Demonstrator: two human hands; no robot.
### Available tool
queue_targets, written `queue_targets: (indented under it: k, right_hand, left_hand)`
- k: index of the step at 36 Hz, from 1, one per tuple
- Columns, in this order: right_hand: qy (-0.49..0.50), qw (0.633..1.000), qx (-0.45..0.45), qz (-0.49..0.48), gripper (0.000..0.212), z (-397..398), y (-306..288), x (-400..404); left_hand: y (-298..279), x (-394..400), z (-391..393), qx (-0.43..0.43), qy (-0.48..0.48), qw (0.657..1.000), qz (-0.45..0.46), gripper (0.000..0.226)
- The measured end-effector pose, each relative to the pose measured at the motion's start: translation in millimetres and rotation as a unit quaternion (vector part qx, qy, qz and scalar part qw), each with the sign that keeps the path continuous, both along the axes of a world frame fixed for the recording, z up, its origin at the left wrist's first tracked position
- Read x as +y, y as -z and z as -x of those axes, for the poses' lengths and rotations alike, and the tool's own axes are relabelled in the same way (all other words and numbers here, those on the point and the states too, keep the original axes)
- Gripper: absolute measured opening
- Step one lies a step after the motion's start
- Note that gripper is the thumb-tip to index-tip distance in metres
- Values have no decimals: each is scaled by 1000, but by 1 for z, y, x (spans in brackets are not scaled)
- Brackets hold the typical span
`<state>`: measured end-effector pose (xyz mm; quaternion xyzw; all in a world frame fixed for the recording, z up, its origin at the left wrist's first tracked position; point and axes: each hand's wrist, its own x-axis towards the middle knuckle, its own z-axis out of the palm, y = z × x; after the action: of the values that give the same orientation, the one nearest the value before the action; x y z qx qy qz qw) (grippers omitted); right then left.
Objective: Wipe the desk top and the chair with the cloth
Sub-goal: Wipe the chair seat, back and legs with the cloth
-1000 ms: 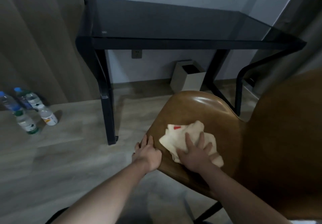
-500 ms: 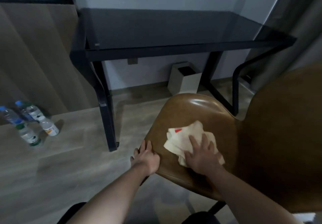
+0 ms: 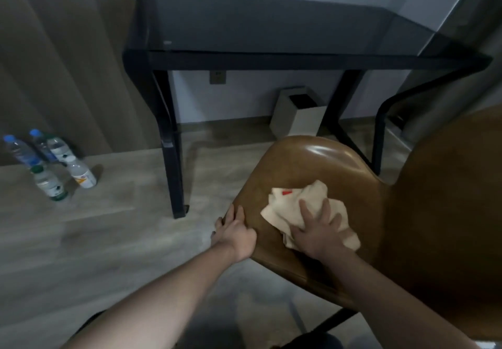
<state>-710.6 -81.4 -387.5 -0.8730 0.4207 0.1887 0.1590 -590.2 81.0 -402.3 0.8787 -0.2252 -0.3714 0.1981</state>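
Observation:
A brown leather chair (image 3: pixel 312 164) stands in front of me, its seat to the centre right and its back at the far right. A crumpled cream cloth (image 3: pixel 293 199) with a small red mark lies on the seat. My right hand (image 3: pixel 317 229) presses flat on the cloth with fingers spread. My left hand (image 3: pixel 236 232) grips the seat's left edge, thumb on top. Behind the chair stands the black desk (image 3: pixel 271 25) with a dark glass top.
Several plastic water bottles (image 3: pixel 51 164) stand on the wooden floor at the left. A white square bin (image 3: pixel 298 112) sits under the desk by the wall. Black desk legs (image 3: pixel 171 153) rise left of the chair. A curtain hangs at the far right.
The cloth and my right hand have shifted slightly right and forward on the seat. My left hand stays on the seat edge. The view has bobbed a little.

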Motion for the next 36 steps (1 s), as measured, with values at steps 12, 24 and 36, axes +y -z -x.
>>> queue_targets:
  k: [12,24,36]
  right_hand:
    - [-67,997,-7,44,71,-105,10,-28]
    - [72,996,15,57,71,51,-12,-30]
    - [27,997,-28,66,75,-2,15,-34]
  left_hand:
    - [10,-7,-7,-20,7,1000,-8,70]
    - [-28,-18,6,0,46,997,-62,81]
    - [-3,-26,0,-44,87,993,-66,100]
